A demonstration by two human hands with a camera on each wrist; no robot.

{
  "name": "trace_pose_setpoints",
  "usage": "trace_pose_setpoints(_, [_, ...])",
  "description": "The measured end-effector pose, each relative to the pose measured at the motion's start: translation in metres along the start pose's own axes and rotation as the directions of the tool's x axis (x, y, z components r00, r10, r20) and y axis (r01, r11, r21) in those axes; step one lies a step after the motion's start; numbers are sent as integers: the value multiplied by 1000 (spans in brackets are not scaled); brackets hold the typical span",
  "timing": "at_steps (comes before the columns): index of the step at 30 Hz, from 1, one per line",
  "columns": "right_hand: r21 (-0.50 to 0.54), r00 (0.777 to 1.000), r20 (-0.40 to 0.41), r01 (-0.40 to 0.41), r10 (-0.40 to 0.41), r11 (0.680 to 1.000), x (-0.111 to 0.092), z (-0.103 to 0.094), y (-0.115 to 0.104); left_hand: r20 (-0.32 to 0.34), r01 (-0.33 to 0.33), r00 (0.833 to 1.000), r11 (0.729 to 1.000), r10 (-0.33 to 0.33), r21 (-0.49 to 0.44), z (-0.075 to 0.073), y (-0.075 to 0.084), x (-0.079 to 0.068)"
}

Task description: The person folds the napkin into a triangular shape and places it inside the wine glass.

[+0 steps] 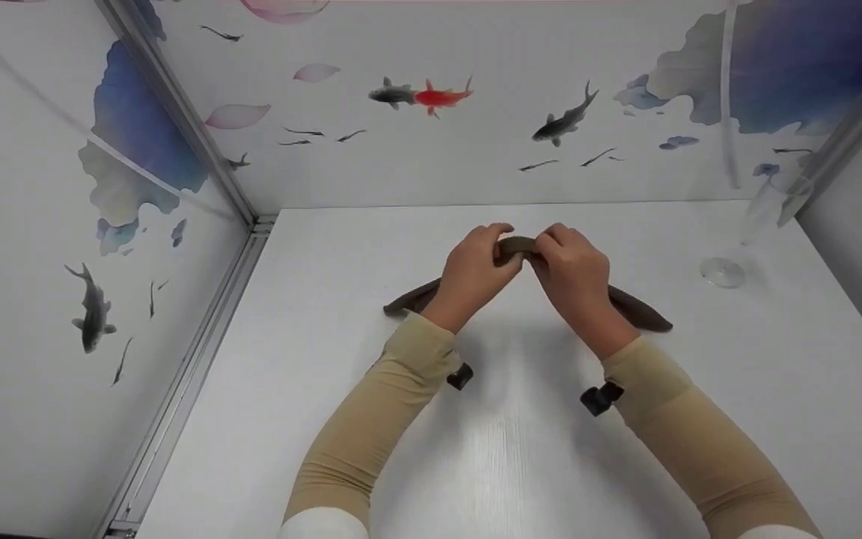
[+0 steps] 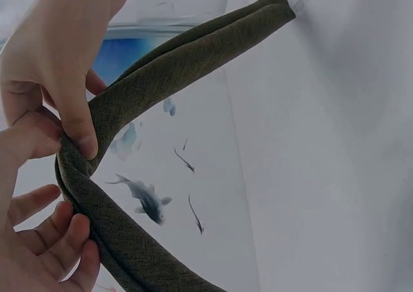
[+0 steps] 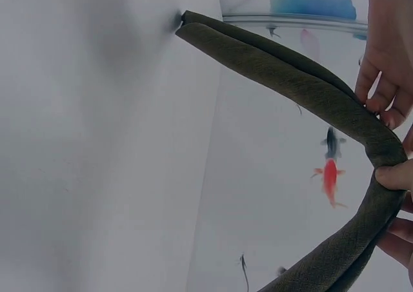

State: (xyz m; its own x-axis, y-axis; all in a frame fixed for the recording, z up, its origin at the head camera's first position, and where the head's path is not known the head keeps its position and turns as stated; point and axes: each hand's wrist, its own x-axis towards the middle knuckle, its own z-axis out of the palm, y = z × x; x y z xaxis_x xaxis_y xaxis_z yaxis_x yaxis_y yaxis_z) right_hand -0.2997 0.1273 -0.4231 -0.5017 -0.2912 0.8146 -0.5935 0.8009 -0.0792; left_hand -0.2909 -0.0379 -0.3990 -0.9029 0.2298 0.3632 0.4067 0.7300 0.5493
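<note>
A long, dark olive-brown cloth, folded lengthwise into a thick narrow strip, is bent at its middle between both hands. My left hand pinches it just left of the bend, thumb below and fingers above. Close beside it, my right hand grips the other side of the bend. The two halves slope down and outward past the wrists. In the left wrist view, a thumb presses into the crease of the cloth. The right wrist view shows the layered fold along the cloth and fingertips at its edge.
A white table lies under the hands. At its back right stands a clear stemmed glass. White panels printed with fish and blue blotches enclose the back wall and sides, with a metal rail along the left edge.
</note>
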Motion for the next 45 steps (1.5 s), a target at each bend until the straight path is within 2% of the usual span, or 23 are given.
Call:
trace_pose_setpoints(3, [-3,1000,-2,29,-29,1000,5,-6,1,52,59,997,997,-57,-46,-9,3,5])
trace_pose_setpoints(7, [-3,998,5,55,-55,998,10,-14,1,179,128,977,989,-113,-74,-19,8,10])
trace_pose_setpoints(13, [41,995,-35,90,-88,995,16,-24,0,330,121,942,983,-70,-139,-34,8,15])
trace_pose_setpoints(18, [100,992,-53,122,-117,987,19,-31,0,434,165,899,962,-56,-218,-43,6,17])
trace_pose_setpoints(21, [138,990,-49,140,-134,980,21,-35,0,470,178,882,953,-43,-247,-47,5,16])
trace_pose_setpoints(25, [217,990,-40,138,-132,966,22,-41,1,490,181,871,939,-14,-293,-51,7,13])
trace_pose_setpoints(29, [287,993,-49,113,-104,951,24,-47,1,477,153,879,929,29,-338,-55,11,11])
trace_pose_setpoints(34, [336,993,-90,104,-78,936,28,-55,-1,413,105,909,934,49,-341,-59,16,9])
trace_pose_setpoints(38, [394,994,-103,82,-44,916,30,-60,-2,365,111,930,927,30,-358,-58,18,7])
trace_pose_setpoints(42, [507,997,-72,25,13,861,30,-65,-2,340,112,940,902,41,-417,-55,19,5])
trace_pose_setpoints(45, [586,999,-22,-25,47,810,28,-68,-2,328,76,941,886,88,-457,-53,19,2])
